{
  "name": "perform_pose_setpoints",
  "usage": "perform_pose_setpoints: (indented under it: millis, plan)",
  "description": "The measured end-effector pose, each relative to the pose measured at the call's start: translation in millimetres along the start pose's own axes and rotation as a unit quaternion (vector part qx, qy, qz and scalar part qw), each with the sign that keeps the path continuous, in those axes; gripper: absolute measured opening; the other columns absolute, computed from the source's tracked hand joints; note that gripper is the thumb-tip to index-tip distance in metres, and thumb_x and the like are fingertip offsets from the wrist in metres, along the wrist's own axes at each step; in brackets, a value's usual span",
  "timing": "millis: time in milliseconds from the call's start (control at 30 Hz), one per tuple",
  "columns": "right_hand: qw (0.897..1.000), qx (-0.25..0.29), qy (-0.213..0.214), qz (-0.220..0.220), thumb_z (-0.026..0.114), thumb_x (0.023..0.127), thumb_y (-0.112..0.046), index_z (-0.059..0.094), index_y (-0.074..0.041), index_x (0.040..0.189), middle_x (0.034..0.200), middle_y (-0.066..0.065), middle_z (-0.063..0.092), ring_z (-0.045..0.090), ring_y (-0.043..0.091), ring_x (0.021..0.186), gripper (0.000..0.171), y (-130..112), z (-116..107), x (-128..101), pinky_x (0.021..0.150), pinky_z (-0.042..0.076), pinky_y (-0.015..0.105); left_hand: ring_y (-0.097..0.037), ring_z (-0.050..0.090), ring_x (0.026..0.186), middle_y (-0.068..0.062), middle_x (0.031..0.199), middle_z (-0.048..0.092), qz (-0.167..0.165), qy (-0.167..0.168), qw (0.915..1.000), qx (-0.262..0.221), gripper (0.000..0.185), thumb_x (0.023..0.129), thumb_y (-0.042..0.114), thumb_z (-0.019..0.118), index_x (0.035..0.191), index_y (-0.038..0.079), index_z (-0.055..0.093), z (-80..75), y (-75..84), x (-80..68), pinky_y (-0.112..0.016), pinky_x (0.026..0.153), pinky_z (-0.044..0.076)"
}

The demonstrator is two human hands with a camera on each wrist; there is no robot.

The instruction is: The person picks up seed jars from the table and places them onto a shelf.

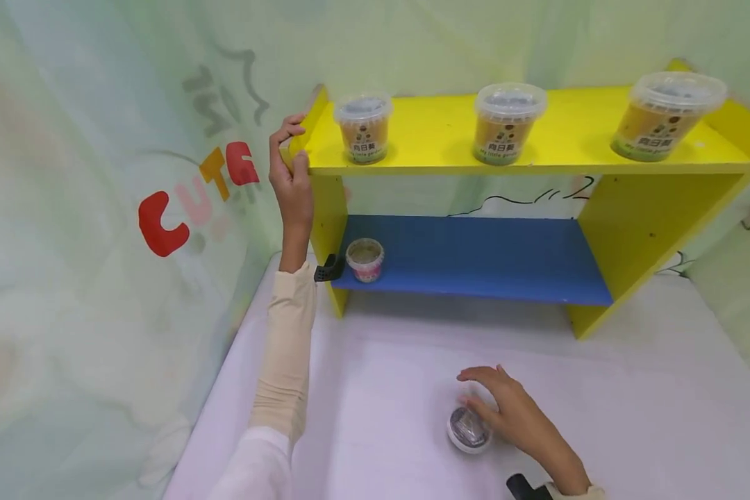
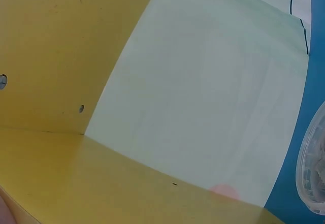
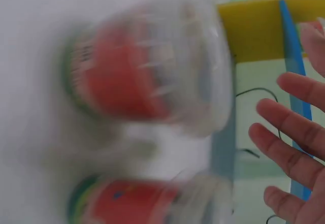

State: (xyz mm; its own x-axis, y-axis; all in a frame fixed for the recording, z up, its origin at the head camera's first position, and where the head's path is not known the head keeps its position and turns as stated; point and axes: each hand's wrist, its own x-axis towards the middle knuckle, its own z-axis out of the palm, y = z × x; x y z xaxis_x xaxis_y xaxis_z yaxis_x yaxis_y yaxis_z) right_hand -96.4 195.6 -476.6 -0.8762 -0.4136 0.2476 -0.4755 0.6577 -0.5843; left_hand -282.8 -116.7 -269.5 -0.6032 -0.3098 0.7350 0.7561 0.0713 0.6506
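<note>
Wall lettering (image 1: 194,201) reads "CUTE"; shelf tubs (image 1: 363,128) read "向日葵".

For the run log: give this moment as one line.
left hand: grips yellow shelf corner | right hand: open over small tub | table

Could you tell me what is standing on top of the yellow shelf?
Three lidded tubs stand on the yellow shelf: left tub, middle tub, right tub. Their lids hide the contents. The left hand grips the shelf's left end.
</note>
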Motion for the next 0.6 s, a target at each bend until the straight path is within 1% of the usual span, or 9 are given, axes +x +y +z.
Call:
perform_pose_setpoints:
  millis: [100, 133, 233, 300, 467, 600]
  plan:
    - [0.999, -0.032, -0.031, 0.016, 0.08, 0.076, -0.031, 0.064, -0.011, 0.12, 0.122, 0.005, 0.066, 0.059, 0.031, 0.121, 0.05, -1.8, 2.6, -19.5, 0.107, 0.027, 0.068, -0.024, 0.05, 0.129, -0.021, 0.134, 0.052, -0.001, 0.003, 1.0, -0.006, 0.027, 0.089, -0.003, 0.034, 0.109, -0.002, 0.052, 0.0, 2.7, 3.8, -0.026, 0.092, 0.053]
    - [0.998, -0.037, -0.038, 0.022, 0.081, 0.074, -0.033, 0.063, -0.011, 0.123, 0.125, 0.006, 0.065, 0.057, 0.034, 0.123, 0.056, -2.4, 3.6, -23.7, 0.108, 0.025, 0.069, -0.024, 0.05, 0.129, -0.02, 0.134, 0.052, 0.0, 0.004, 1.0, -0.009, 0.027, 0.088, -0.003, 0.034, 0.109, -0.001, 0.052, 0.1, 3.7, 5.0, -0.027, 0.092, 0.053]
    - [0.996, -0.054, -0.05, 0.041, 0.084, 0.067, -0.039, 0.06, -0.013, 0.129, 0.13, 0.01, 0.062, 0.052, 0.038, 0.129, 0.071, -2.6, 6.7, -31.3, 0.113, 0.017, 0.068, -0.025, 0.049, 0.128, -0.02, 0.133, 0.053, 0.001, 0.005, 0.9999, -0.016, 0.027, 0.088, -0.003, 0.035, 0.108, -0.001, 0.053, 0.5, 5.5, 7.1, -0.031, 0.096, 0.052]
    - [0.995, -0.064, -0.056, 0.054, 0.086, 0.063, -0.038, 0.059, -0.013, 0.13, 0.132, 0.011, 0.061, 0.051, 0.039, 0.13, 0.076, -2.0, 8.2, -34.2, 0.116, 0.012, 0.065, -0.023, 0.049, 0.129, -0.019, 0.132, 0.053, -0.001, 0.004, 0.9998, -0.02, 0.026, 0.088, -0.003, 0.035, 0.107, 0.0, 0.053, 1.2, 5.8, 7.0, -0.034, 0.1, 0.05]
    - [0.992, -0.088, -0.063, 0.065, 0.09, 0.054, -0.036, 0.06, -0.013, 0.129, 0.128, 0.009, 0.063, 0.05, 0.039, 0.13, 0.084, 0.6, 12.4, -41.5, 0.117, 0.009, 0.065, -0.018, 0.048, 0.13, -0.021, 0.133, 0.052, -0.002, 0.001, 0.9998, -0.022, 0.026, 0.088, -0.004, 0.034, 0.107, -0.001, 0.053, 2.2, 4.0, 3.1, -0.036, 0.101, 0.049]
    - [0.99, -0.111, -0.061, 0.06, 0.09, 0.049, -0.039, 0.057, -0.013, 0.132, 0.126, 0.011, 0.064, 0.05, 0.037, 0.13, 0.093, 2.2, 17.9, -47.0, 0.115, 0.011, 0.067, -0.018, 0.048, 0.13, -0.022, 0.134, 0.052, -0.009, 0.004, 0.9998, -0.018, 0.027, 0.089, -0.004, 0.034, 0.107, 0.001, 0.053, 2.5, 2.2, 0.0, -0.034, 0.101, 0.049]
